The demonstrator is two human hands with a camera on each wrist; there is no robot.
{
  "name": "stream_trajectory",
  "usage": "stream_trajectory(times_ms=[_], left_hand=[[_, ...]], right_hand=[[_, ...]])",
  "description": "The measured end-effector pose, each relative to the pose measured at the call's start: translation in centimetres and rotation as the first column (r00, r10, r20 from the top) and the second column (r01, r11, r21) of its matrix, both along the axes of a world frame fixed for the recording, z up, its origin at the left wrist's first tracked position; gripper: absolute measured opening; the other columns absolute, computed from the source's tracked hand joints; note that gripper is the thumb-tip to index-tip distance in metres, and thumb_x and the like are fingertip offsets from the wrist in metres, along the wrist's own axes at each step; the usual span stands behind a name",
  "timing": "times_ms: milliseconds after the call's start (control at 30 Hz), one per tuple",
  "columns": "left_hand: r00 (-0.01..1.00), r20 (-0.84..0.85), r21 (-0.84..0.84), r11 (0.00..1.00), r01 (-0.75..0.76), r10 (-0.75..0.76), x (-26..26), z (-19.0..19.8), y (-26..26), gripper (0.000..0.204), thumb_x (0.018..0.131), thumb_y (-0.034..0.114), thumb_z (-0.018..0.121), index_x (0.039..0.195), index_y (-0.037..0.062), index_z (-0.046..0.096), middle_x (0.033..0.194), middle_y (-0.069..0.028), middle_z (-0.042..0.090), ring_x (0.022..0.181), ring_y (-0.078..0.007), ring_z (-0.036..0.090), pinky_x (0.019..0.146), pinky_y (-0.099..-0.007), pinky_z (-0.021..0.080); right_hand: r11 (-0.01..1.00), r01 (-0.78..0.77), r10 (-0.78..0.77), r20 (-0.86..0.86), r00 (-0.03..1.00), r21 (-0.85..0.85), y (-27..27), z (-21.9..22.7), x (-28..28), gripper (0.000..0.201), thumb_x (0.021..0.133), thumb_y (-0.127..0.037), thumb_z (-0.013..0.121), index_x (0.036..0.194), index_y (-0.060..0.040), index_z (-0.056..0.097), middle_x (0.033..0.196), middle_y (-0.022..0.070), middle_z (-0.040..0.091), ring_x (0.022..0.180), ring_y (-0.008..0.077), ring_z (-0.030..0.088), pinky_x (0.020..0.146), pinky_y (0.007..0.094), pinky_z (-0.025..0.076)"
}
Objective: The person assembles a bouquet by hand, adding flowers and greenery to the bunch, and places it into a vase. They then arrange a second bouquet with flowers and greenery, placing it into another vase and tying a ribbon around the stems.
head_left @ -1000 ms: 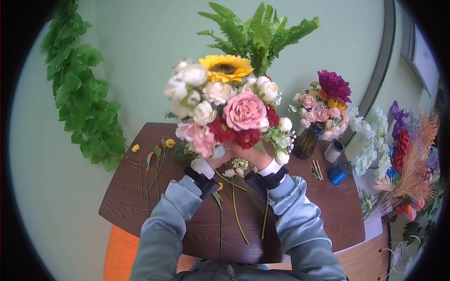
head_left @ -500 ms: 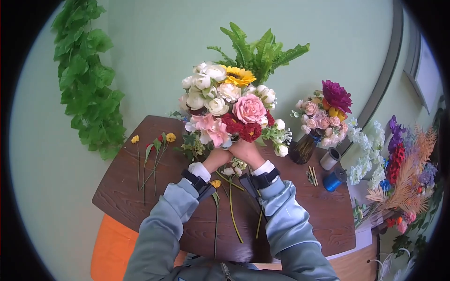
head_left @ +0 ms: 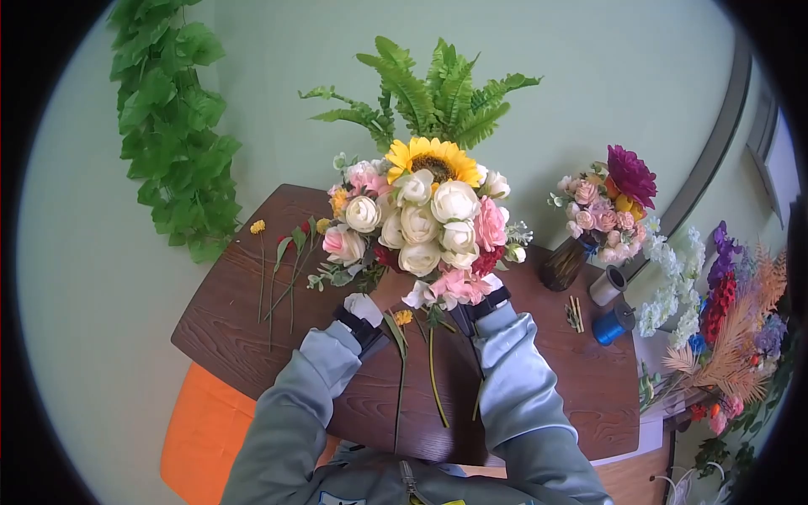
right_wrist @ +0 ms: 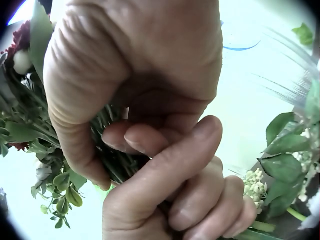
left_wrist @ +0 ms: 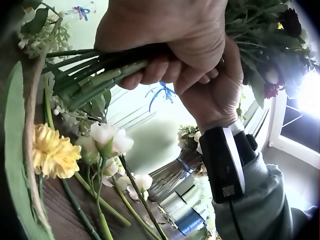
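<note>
A full bouquet (head_left: 418,225) of white, pink and red artificial flowers with a sunflower (head_left: 433,162) stands upright over the table, fern fronds (head_left: 421,97) rising behind it. My left hand (left_wrist: 165,30) grips its bundled green stems (left_wrist: 87,75) low down. Higher up, close under the flower heads, my right hand (right_wrist: 135,60) curls round the same stems. The two hands overlap in the right wrist view. From the head, the blooms mostly hide both hands.
Loose yellow flowers (head_left: 257,227) and cut stems (head_left: 433,379) lie on the brown table (head_left: 236,337). At right stand a vase (head_left: 566,265) of flowers, a grey spool (head_left: 608,286) and a blue spool (head_left: 613,325). More flowers (head_left: 724,311) fill the far right; ivy (head_left: 168,126) hangs left.
The bouquet has come lower and turned: white roses now face me, the large pink rose has shifted right, and the fern spreads wider. Both hands have stayed under the blooms.
</note>
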State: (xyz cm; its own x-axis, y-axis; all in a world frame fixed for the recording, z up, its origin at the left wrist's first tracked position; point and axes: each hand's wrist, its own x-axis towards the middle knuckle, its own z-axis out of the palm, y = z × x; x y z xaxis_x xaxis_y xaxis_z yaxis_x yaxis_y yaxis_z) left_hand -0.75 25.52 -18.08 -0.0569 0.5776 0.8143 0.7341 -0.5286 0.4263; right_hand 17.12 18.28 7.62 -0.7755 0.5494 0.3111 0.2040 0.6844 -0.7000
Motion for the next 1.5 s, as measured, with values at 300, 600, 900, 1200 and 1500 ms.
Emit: stream_trajectory(times_ms=[300,600,900,1200,1500], left_hand=[[0.998,0.044,-0.051,0.998,0.042,-0.04,-0.9,-0.6,-1.3,0.036,0.088,0.038,0.05,0.113,0.0123,0.049,0.112,-0.0065,0.053,0.097,-0.0204,0.052,0.088,-0.0358,0.041],[0.995,0.068,-0.094,0.992,0.078,-0.072,-3.6,-0.4,-3.6,0.039,0.089,0.041,0.049,0.116,0.0125,0.045,0.115,-0.0062,0.051,0.101,-0.0217,0.05,0.094,-0.0377,0.038],[0.526,0.823,-0.357,0.525,0.772,-0.213,1.2,14.0,-13.1,0.024,0.092,0.021,0.047,0.07,0.0138,0.041,0.057,0.0077,0.034,0.048,-0.0047,0.027,0.046,-0.0225,0.021],[0.412,0.875,-0.226,0.539,0.811,-0.253,2.8,20.0,-16.6,0.018,0.089,0.019,0.051,0.075,0.0095,0.045,0.054,0.0061,0.032,0.042,-0.0046,0.024,0.042,-0.0222,0.02],[0.356,0.888,-0.141,0.563,0.815,-0.293,2.2,19.0,-16.6,0.019,0.089,0.025,0.053,0.087,0.0061,0.051,0.05,0.0082,0.027,0.04,-0.0036,0.022,0.043,-0.0215,0.021]], right_hand=[[0.991,-0.134,0.134,0.011,0.991,-0.001,0.6,-1.4,0.7,0.045,0.084,-0.036,0.057,0.12,-0.0089,0.054,0.119,0.01,0.057,0.109,0.0251,0.053,0.093,0.0351,0.042],[0.991,-0.117,0.116,0.028,0.993,0.06,0.4,-1.1,1.4,0.04,0.087,-0.033,0.055,0.118,-0.0078,0.057,0.117,0.0082,0.06,0.108,0.0221,0.055,0.091,0.0343,0.043],[0.931,-0.058,-0.019,-0.205,0.979,-0.361,3.8,-7.0,-0.3,0.038,0.088,-0.024,0.06,0.12,-0.0037,0.056,0.117,0.0059,0.059,0.1,0.0134,0.056,0.088,0.0287,0.044],[0.95,-0.081,-0.056,-0.42,0.906,-0.301,-1.8,-1.6,-0.6,0.021,0.093,-0.02,0.049,0.095,-0.0015,0.059,0.09,0.0048,0.061,0.078,0.0108,0.055,0.07,0.0269,0.044],[0.994,-0.1,0.067,-0.448,0.892,-0.051,-3.5,0.2,-0.4,0.014,0.091,-0.014,0.051,0.095,-0.0021,0.057,0.071,0.007,0.063,0.057,0.0123,0.058,0.051,0.0232,0.046]])
